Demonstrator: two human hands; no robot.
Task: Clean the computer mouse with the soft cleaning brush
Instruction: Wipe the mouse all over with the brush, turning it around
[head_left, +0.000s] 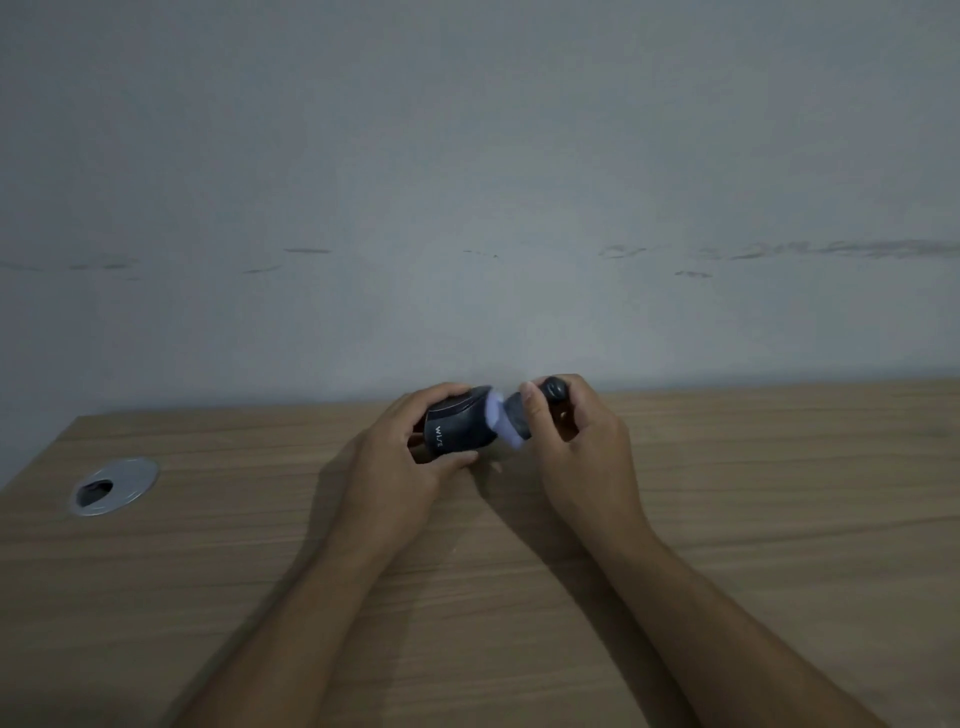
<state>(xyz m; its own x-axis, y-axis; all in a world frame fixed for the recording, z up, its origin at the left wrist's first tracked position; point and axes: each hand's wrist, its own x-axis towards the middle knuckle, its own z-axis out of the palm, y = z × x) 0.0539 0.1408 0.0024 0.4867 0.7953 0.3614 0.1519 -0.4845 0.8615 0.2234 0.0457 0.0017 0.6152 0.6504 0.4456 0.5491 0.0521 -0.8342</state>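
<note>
Office: wooden desk (727, 519) with cable grommet (114, 486).

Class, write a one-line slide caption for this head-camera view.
Left hand holds a dark computer mouse above a wooden desk while right hand presses a soft brush against it.

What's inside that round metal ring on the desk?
The ring frames a dark hole in the wooden desk. Something dark, perhaps a cable, sits at its edge; anything deeper is hidden in shadow.
</note>
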